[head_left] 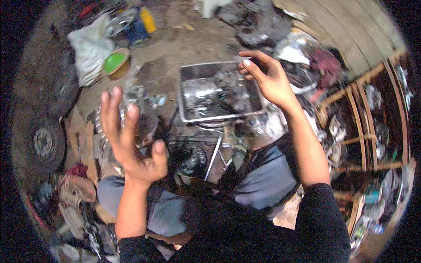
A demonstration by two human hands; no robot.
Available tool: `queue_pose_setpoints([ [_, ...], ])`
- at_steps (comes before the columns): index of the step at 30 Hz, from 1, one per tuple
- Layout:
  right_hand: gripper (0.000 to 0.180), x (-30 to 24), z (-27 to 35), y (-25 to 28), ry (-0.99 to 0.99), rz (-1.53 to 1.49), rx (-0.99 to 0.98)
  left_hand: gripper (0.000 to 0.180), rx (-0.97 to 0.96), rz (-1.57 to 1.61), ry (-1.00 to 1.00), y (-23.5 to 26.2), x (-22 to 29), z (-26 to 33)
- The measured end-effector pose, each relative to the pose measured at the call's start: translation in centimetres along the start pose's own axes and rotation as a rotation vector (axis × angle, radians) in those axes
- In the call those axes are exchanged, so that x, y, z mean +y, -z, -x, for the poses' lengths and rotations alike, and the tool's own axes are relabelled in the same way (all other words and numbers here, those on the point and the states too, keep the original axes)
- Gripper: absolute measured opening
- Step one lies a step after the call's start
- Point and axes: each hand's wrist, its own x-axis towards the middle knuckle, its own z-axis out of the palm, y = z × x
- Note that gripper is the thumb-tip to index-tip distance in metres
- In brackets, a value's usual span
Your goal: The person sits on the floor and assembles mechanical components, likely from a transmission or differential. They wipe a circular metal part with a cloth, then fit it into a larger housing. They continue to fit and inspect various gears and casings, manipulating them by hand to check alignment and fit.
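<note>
While left fingers point(130, 120) and right fingers point(255, 72) apart, grey tray point(219, 117) between, nearer the right.

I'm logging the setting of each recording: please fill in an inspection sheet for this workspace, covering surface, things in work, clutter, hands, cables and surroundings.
Surface: stained brown ground.
Things in work: grey rectangular tray holding dark and silvery metal parts; exact kinds unclear.
Clutter: white sack, tan bowl with green inside, maroon cloth.
Hands: left hand raised, open, fingers spread; right hand at the tray's far right corner, fingers loosely bent, nothing visibly held.
Cables: nothing seen.
Surroundings: tyre at left, loaded wooden rack at right.
</note>
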Motion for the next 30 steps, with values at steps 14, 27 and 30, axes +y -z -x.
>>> queue_pose_setpoints([
  [14,0.040,25.7,17.8,14.9,-0.573,0.598,0.086,0.065,-0.897,0.313,0.216,-13.9,9.3,10.0],
  [27,0.067,42.8,18.9,9.5,-0.888,0.741,-0.107,0.076,-1.065,0.220,0.114,-29.3,15.0,10.8],
  [30,0.082,45.0,16.6,7.8,-0.886,0.763,-0.004,0.077,-1.097,0.143,0.103,-32.0,14.9,10.1],
])
